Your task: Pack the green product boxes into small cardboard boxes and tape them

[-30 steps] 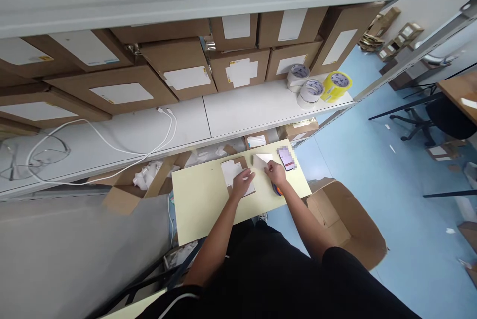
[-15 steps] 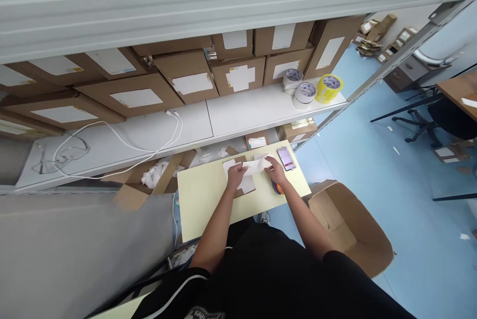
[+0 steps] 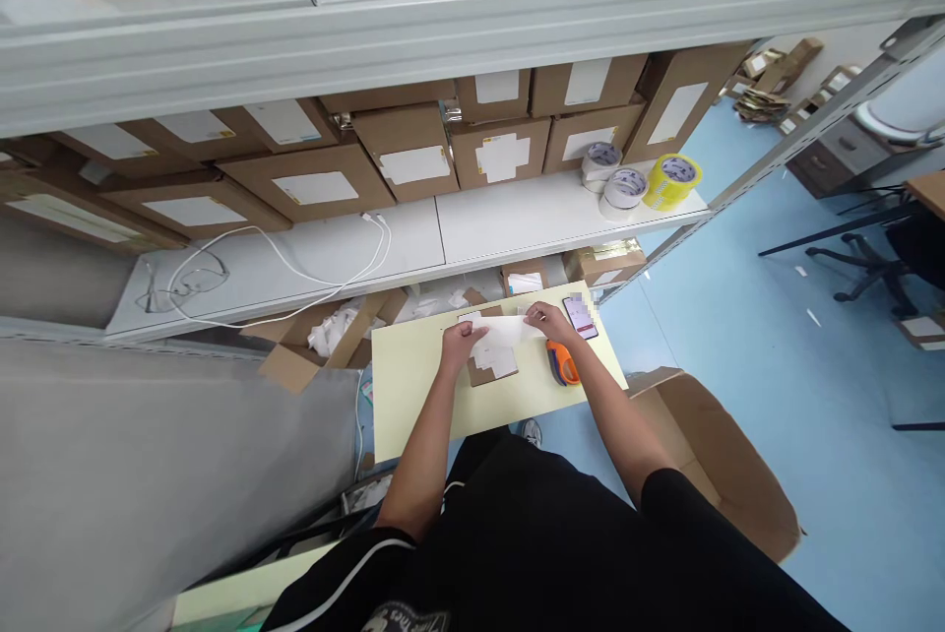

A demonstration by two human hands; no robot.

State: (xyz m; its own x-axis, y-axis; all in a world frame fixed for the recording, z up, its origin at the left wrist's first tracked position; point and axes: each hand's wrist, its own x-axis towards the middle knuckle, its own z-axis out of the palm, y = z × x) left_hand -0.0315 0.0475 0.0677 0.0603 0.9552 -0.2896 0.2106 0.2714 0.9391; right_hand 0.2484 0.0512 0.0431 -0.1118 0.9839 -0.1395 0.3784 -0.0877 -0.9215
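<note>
My left hand [image 3: 459, 345] pinches the left end of a white paper strip [image 3: 505, 328], and my right hand [image 3: 550, 321] pinches its right end. Stretched between them, the strip hangs over a small brown cardboard box [image 3: 483, 377] with white paper pieces on its top. All of this is above a pale yellow table [image 3: 413, 391]. An orange and blue tape dispenser [image 3: 565, 363] lies just below my right wrist. Beyond that hand is a phone [image 3: 583, 319] with its screen lit, partly blurred out.
Behind the table, a grey shelf [image 3: 509, 219] holds labelled cartons [image 3: 332, 181], tape rolls [image 3: 671, 181], a white cable [image 3: 277, 263] and glasses [image 3: 193, 280]. An open carton [image 3: 295, 356] with white packing is at the left. On the floor at right stands a large open box [image 3: 730, 445].
The paper strip now looks straighter and flatter between my hands. My right forearm has shifted, showing more of the orange dispenser. The whole view has moved slightly.
</note>
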